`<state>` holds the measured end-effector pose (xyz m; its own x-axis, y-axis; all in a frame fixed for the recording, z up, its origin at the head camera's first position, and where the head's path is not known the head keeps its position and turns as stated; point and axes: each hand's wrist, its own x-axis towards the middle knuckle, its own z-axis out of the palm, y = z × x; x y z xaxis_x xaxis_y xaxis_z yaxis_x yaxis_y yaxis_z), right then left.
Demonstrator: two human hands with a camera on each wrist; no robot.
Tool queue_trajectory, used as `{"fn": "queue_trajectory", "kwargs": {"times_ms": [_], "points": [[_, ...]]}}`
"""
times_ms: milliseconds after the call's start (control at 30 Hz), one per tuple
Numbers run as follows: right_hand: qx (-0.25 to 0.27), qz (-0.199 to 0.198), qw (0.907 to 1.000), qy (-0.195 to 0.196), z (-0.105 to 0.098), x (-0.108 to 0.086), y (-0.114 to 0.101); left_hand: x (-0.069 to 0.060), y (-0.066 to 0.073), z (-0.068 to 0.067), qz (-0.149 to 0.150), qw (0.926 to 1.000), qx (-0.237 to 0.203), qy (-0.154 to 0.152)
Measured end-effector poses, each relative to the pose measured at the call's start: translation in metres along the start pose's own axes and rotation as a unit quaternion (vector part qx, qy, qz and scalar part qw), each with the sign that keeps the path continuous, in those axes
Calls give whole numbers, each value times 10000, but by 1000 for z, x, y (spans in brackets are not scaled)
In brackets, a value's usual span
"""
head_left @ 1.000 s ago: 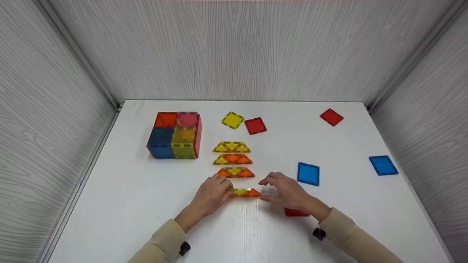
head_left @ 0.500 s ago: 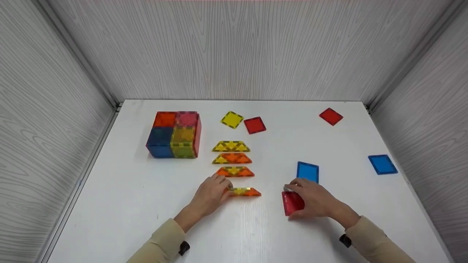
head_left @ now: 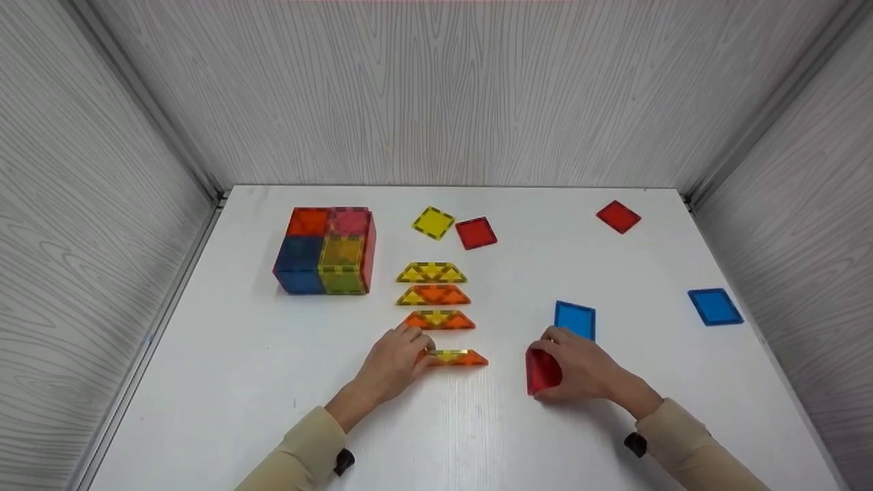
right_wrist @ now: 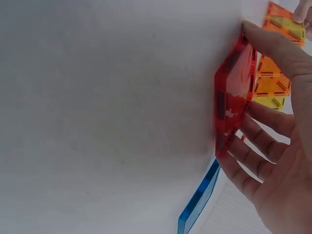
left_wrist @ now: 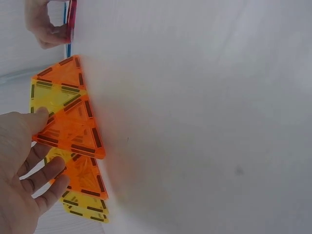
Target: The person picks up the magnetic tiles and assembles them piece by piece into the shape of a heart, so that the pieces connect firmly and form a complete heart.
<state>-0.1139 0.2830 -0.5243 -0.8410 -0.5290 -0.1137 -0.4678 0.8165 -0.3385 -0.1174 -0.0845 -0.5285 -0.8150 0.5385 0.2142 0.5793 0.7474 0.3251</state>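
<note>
On the near side of the table, my left hand (head_left: 390,365) pinches the left end of an orange and yellow magnetic tile trapezoid (head_left: 457,358). In the left wrist view its thumb lies on the front of this strip of triangles (left_wrist: 73,124), with the other fingers behind. To the right, my right hand (head_left: 583,367) holds a red square magnetic tile (head_left: 541,372) by opposite edges, thumb on one side and fingers on the other. In the right wrist view the red tile (right_wrist: 236,87) is near the table surface. Whether it touches the table I cannot tell.
Three similar trapezoids (head_left: 436,295) stand in a row beyond the left hand. A multicoloured tile block (head_left: 324,252) is at the back left. Blue tiles (head_left: 575,318) lie to the right; a yellow tile (head_left: 433,223) and red tiles (head_left: 476,233) lie at the back.
My right hand has left the trapezoid's right end, moved right to the red tile and taken hold of it, tilting it slightly. The left hand stays in place on the trapezoid.
</note>
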Motion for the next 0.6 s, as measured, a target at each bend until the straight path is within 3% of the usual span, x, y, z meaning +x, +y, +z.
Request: {"fn": "queue_trajectory", "kwargs": {"times_ms": [233, 400, 600], "points": [[784, -34, 9957, 498, 0, 17, 0, 1, 1, 1, 108, 9998, 143, 77], [1521, -58, 9864, 619, 4, 28, -1, 3, 4, 2, 105, 9999, -35, 5], [2053, -201, 9756, 746, 9, 41, -7, 6, 9, 3, 102, 9999, -83, -68]]}}
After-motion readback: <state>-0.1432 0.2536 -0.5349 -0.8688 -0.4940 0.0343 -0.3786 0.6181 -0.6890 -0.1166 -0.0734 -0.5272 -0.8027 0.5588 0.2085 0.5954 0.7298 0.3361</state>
